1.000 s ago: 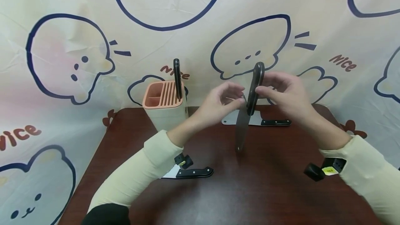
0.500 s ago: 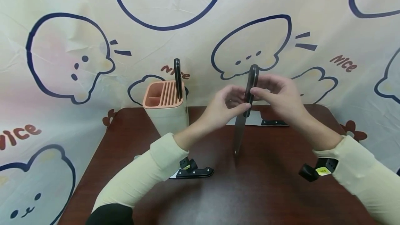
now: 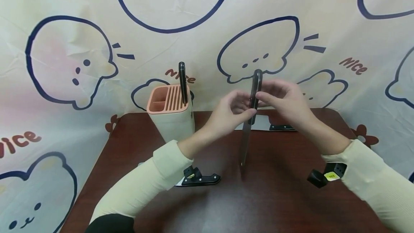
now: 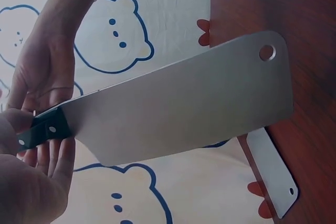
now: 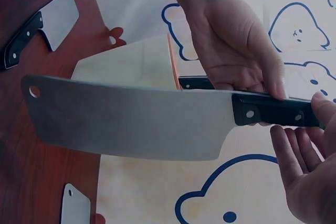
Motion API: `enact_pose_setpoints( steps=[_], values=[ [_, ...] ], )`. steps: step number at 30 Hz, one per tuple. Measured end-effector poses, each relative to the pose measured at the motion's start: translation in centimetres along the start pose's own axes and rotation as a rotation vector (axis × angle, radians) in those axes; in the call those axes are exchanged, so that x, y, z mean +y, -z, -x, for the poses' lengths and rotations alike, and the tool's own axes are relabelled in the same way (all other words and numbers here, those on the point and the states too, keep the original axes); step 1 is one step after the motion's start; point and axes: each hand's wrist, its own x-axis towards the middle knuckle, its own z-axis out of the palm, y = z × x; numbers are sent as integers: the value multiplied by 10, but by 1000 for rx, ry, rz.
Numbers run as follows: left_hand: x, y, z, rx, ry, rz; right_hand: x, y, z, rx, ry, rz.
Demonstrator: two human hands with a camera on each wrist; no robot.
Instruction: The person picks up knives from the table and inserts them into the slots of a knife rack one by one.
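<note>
A cleaver (image 4: 184, 98) with a broad steel blade and a black riveted handle is held upright above the table, handle up and blade down; the head view sees it nearly edge-on. My right hand (image 3: 286, 101) pinches the handle from the right, thumb towards me. From the left, my left hand (image 3: 228, 112) pinches it lower down, close to the blade, its thumb on the handle. In the right wrist view the blade has a round hole at its far corner. The handle and the other hand partly hide my fingers in the head view.
Left of my hands stands a cream knife holder (image 3: 173, 125) with a slotted orange top and one black-handled knife (image 3: 182, 80) in it. Another cleaver (image 3: 263, 123) lies at the table's back. Nearer, a black-handled knife (image 3: 207, 179) lies partly under my left sleeve in view.
The cleaver has moved left and slightly down with my right hand. My left hand has come onto the handle from beside it and now pinches it.
</note>
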Motion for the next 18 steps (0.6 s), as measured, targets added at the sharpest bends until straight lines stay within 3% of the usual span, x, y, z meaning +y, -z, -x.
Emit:
enact_pose_setpoints(
  steps=[12,18],
  values=[
    [6,14,12,17,19,-35,10,9,0,-63,-117,62],
    [8,23,21,29,24,-48,21,16,0,-108,-109,135]
  ],
)
